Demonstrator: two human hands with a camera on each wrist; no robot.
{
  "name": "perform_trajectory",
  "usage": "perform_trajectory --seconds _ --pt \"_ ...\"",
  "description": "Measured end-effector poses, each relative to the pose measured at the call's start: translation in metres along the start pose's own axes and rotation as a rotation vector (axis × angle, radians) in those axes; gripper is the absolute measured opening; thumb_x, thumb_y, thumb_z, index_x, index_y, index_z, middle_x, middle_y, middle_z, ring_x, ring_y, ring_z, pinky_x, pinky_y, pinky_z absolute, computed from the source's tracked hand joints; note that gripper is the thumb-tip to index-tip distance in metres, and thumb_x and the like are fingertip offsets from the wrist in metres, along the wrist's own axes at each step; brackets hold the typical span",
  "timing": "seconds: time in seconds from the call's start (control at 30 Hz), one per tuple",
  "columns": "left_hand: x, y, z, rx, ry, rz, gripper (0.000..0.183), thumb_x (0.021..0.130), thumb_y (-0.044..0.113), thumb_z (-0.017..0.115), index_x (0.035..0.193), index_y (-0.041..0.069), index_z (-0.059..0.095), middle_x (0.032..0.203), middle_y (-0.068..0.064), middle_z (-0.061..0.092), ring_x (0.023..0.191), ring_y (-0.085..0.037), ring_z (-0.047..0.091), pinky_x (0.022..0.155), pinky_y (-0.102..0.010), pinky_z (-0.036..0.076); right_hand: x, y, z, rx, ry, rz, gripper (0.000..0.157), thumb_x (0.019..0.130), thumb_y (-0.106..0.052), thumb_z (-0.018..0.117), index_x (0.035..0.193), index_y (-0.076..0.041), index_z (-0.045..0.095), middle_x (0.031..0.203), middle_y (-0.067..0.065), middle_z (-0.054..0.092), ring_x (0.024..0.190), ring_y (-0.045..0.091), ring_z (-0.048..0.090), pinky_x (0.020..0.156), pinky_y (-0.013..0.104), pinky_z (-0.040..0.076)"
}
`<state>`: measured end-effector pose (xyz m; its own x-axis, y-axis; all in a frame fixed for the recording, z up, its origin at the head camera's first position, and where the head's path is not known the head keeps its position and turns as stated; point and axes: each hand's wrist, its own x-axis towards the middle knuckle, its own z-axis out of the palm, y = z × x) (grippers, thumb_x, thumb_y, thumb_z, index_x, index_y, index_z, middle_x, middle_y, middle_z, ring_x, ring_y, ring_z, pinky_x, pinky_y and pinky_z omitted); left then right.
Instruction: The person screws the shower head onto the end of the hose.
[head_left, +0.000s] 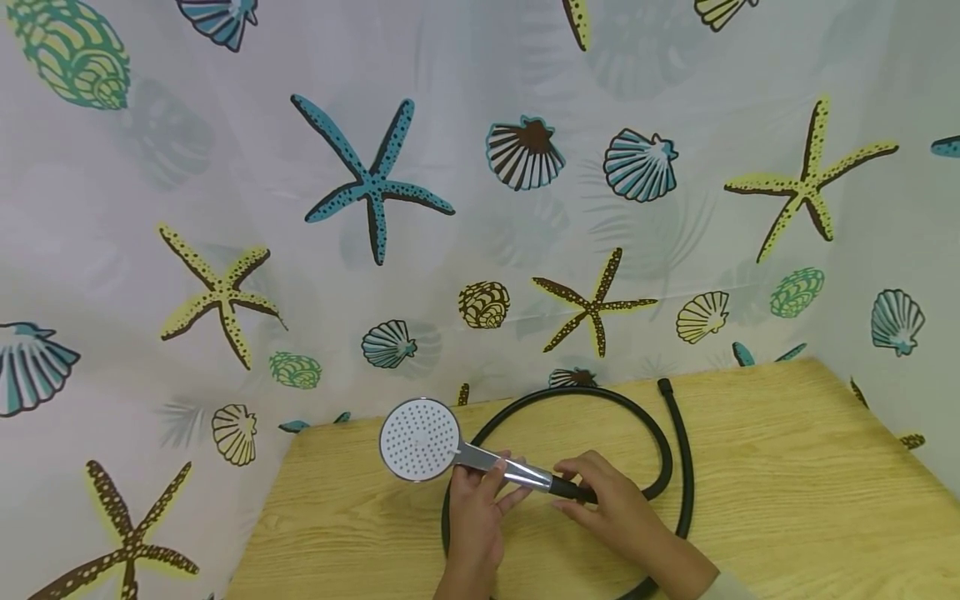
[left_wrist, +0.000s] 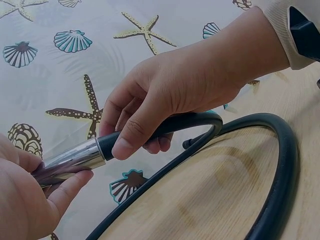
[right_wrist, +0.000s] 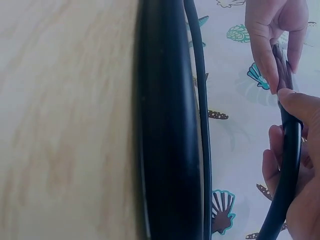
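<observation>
A hand shower (head_left: 420, 439) with a round white spray face and a chrome handle (left_wrist: 75, 160) is held above the table. My left hand (head_left: 477, 508) grips that handle below the head, thumb and fingers around it. At the handle's lower end, a black hose (head_left: 573, 489) meets the chrome. My right hand (head_left: 611, 504) pinches the hose close to this joint, thumb on one side and fingers on the other, as the left wrist view shows. In the right wrist view, the right hand (right_wrist: 300, 145) holds the hose just below the left hand (right_wrist: 277, 30).
The hose loops over the wooden table (head_left: 787, 467), and its free end (head_left: 664, 386) lies toward the back. Behind the table hangs a white curtain (head_left: 465, 67) printed with shells and starfish. Part of the loop passes under my hands.
</observation>
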<state>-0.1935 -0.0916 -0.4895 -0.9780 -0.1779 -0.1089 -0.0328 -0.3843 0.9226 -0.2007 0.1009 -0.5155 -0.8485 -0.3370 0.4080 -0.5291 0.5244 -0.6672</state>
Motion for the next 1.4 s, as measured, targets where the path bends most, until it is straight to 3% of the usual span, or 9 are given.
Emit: perform_trajectory --seconds 0.2,0.73,1.4 --pt "0.0021 -0.0003 0.0002 -0.005 0.003 -0.010 0.043 0.098 0.009 0.054 0.136 0.006 0.035 0.132 -0.026 0.050 0.111 -0.030 0.065 0.088 -0.045 0.060 0.0007 -0.0010 0.0002 0.012 -0.004 0.035 0.034 0.085 -0.026 0.074 0.116 -0.025 0.062 0.102 -0.018 0.058 0.090 -0.002 0.061 0.080 0.017 0.059" --pt "0.0028 -0.0014 0.0002 -0.007 0.007 -0.013 0.042 0.097 0.010 0.056 0.135 0.007 0.037 0.130 -0.025 0.051 0.110 -0.030 0.066 0.087 -0.045 0.061 -0.0020 -0.0013 0.0003 -0.023 0.055 -0.029 0.033 0.084 -0.026 0.074 0.115 -0.025 0.065 0.099 -0.017 0.059 0.082 -0.003 0.056 0.072 0.017 0.056" --pt "0.0001 -0.0012 0.0004 0.005 0.000 -0.006 0.045 0.098 0.012 0.054 0.139 0.009 0.035 0.132 -0.023 0.051 0.113 -0.030 0.065 0.088 -0.045 0.061 -0.0020 -0.0006 -0.0010 -0.008 0.029 -0.022 0.030 0.087 -0.027 0.072 0.115 -0.023 0.065 0.098 -0.019 0.058 0.080 -0.005 0.054 0.069 0.015 0.054"
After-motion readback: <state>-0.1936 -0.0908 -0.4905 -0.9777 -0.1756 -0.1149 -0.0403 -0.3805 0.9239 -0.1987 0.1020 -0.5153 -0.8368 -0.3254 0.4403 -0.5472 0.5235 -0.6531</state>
